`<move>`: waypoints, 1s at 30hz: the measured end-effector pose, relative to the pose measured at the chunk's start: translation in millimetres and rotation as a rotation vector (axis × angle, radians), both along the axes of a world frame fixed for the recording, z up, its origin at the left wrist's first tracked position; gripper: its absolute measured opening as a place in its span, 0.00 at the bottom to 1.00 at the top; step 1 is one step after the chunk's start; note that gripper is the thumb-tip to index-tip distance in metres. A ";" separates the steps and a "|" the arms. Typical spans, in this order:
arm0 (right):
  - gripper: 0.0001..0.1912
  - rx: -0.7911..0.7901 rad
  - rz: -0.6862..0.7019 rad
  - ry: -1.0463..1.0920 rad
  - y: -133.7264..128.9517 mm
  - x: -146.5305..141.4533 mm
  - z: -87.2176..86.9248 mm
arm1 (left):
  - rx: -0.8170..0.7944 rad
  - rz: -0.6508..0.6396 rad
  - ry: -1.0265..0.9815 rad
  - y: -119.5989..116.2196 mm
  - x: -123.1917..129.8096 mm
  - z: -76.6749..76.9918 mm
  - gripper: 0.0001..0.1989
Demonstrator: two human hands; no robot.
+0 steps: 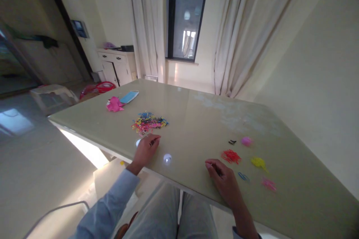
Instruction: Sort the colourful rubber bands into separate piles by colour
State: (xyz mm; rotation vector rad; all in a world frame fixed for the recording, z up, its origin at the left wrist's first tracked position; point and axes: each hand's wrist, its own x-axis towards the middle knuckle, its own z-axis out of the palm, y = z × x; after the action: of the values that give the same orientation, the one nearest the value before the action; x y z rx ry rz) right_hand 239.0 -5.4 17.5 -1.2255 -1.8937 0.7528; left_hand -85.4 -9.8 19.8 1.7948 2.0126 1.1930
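My left hand (pixel 146 148) rests at the near edge of a mixed pile (pixel 150 122) of small, thin pieces in blue, yellow, red, pink and black. Its fingers are curled together; a dark spot shows between them, too small to name. Thumb and fingertips pressed together, my right hand (pixel 221 177) is low over the table, beside sorted groups of similar pieces. Around it lie a red group (pixel 231 156), a few black pieces (pixel 232 142), some blue loops (pixel 243 176), a yellow group (pixel 259 163) and a pink group (pixel 269 184). Whatever the right fingers hold is hidden.
A glossy pale green table (pixel 190 119) spans the view. Crumpled pink paper or plastic (pixel 114 104) and a blue face mask (pixel 129 96) lie far left. Beyond the red group sits a pink-purple lump (pixel 246 141). A white cabinet (pixel 117 65) stands behind, left of the curtained window.
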 end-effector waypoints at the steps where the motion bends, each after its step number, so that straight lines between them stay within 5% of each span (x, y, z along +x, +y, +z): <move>1: 0.18 0.007 0.002 -0.006 0.6 0.3 -0.8 | -0.024 0.066 0.077 -2.4 -15.3 1.6 0.15; 7: 0.18 0.014 0.015 -0.027 2.8 3.4 -1.9 | -0.275 0.266 0.340 -14.6 -70.0 15.2 0.17; 13: 0.19 0.003 0.001 -0.043 1.8 3.2 0.2 | -0.403 0.248 0.389 -7.2 -67.4 23.5 0.19; 30: 0.18 0.003 -0.002 -0.038 -1.0 2.1 2.2 | -0.332 0.251 0.377 -7.0 -74.8 9.5 0.16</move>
State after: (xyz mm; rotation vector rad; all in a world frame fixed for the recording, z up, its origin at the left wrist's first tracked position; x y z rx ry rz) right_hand 241.1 -6.4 19.7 -1.2479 -1.9232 0.7300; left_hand -160.3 -16.9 29.2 1.7331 2.5256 0.5432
